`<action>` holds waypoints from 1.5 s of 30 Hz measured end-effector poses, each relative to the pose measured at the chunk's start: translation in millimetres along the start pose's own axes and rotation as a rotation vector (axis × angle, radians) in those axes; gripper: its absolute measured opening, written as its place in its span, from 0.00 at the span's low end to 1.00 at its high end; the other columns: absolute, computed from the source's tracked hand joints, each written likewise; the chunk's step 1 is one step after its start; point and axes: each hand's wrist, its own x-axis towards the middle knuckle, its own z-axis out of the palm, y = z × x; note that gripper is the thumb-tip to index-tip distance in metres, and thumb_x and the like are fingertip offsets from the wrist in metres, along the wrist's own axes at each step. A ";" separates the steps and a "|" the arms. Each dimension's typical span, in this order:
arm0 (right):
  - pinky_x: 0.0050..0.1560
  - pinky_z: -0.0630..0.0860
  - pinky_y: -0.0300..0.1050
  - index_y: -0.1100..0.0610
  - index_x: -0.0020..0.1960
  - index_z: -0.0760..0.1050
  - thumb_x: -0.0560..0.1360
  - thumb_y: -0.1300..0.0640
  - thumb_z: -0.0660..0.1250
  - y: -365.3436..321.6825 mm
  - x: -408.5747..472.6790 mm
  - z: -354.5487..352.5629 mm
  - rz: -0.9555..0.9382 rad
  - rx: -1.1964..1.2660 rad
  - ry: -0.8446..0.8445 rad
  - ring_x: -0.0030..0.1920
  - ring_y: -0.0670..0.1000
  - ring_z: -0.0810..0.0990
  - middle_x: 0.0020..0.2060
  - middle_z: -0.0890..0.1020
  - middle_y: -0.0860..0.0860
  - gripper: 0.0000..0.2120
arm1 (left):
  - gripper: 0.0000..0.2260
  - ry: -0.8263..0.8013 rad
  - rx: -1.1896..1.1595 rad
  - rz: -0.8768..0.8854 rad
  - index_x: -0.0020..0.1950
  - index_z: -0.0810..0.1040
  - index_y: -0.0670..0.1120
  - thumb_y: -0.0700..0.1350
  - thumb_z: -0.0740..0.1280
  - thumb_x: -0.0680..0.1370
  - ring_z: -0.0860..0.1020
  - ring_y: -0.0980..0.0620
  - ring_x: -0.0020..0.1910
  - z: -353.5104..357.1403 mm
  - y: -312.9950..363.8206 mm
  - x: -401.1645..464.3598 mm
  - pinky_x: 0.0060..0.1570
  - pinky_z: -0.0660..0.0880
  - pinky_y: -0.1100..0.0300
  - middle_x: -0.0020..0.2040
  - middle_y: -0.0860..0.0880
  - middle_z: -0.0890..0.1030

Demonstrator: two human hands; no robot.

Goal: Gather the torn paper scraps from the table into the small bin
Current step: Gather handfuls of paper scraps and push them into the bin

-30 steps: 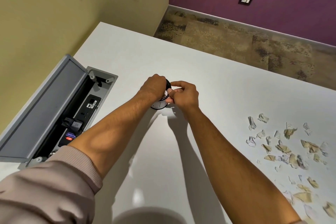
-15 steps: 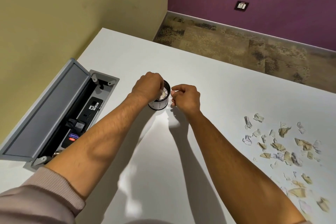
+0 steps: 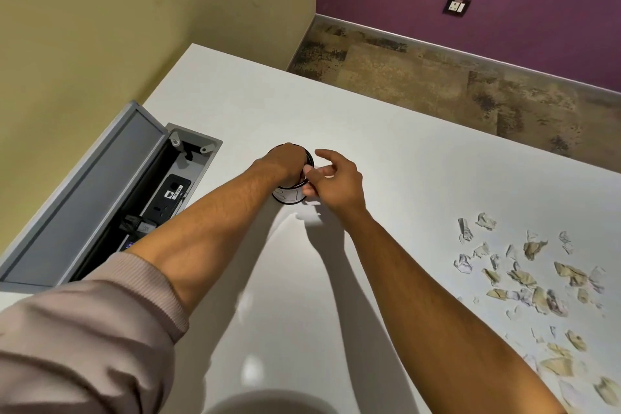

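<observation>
Emptying what I hold into the small bin (image 3: 289, 196) is the step in hand, as I judge it. My left hand (image 3: 284, 163) lies curled over the bin's mouth, fingers bent down across the black rim, so I cannot tell whether that grip holds a scrap or only steadies the bin. My right hand (image 3: 339, 178) sits just beside the bin on its right, thumb and forefinger spread, the other fingers loosely bent against the bin's side; this grip is open and I see nothing in it.

To do this well I would keep the left hand low over the opening so light paper drops straight in, not onto the bench (image 3: 386, 151). The bin is small and probably light, so a steadying touch from the right hand should stop it tipping or sliding. Anything pressed in wants a gentle push.

The bin is a short round pot, white-walled with dark line markings and a dark rim, standing upright near the middle of the bench. The paper scraps (image 3: 524, 276) lie well apart from it, scattered on the bench toward the right edge: small crumpled bits, some white, some tan, many left. Most of the gathering seems not yet done, so the next reach goes right, toward that pile
</observation>
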 end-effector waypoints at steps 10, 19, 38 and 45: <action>0.38 0.83 0.56 0.59 0.64 0.74 0.77 0.61 0.68 -9.7 -6.0 -0.5 0.072 -0.003 -0.016 0.35 0.59 0.85 0.41 0.83 0.61 0.16 | 0.07 0.123 -0.077 -0.044 0.49 0.82 0.43 0.38 0.66 0.74 0.79 0.43 0.44 -12.2 -3.2 -13.5 0.41 0.75 0.55 0.50 0.42 0.80; 0.40 0.81 0.38 0.58 0.51 0.80 0.77 0.60 0.64 22.2 -53.9 -28.2 0.009 -0.084 0.149 0.33 0.43 0.81 0.39 0.82 0.53 0.07 | 0.09 0.695 -0.492 0.022 0.53 0.83 0.43 0.37 0.66 0.77 0.81 0.45 0.51 15.5 -14.6 -90.1 0.53 0.75 0.56 0.52 0.45 0.84; 0.74 0.32 0.46 0.54 0.79 0.47 0.84 0.48 0.46 207.9 -278.3 -69.5 -0.251 -1.154 -0.317 0.79 0.51 0.42 0.79 0.45 0.50 0.26 | 0.27 0.124 -0.058 0.251 0.80 0.47 0.53 0.60 0.41 0.83 0.35 0.52 0.78 285.3 26.8 -267.1 0.74 0.30 0.55 0.78 0.56 0.38; 0.74 0.33 0.44 0.54 0.79 0.45 0.84 0.48 0.44 231.6 -333.9 -80.7 -0.308 -1.208 -0.364 0.79 0.49 0.42 0.79 0.45 0.49 0.26 | 0.25 0.125 -0.077 0.401 0.80 0.47 0.51 0.58 0.43 0.84 0.40 0.51 0.79 322.1 50.1 -312.7 0.74 0.30 0.57 0.78 0.56 0.40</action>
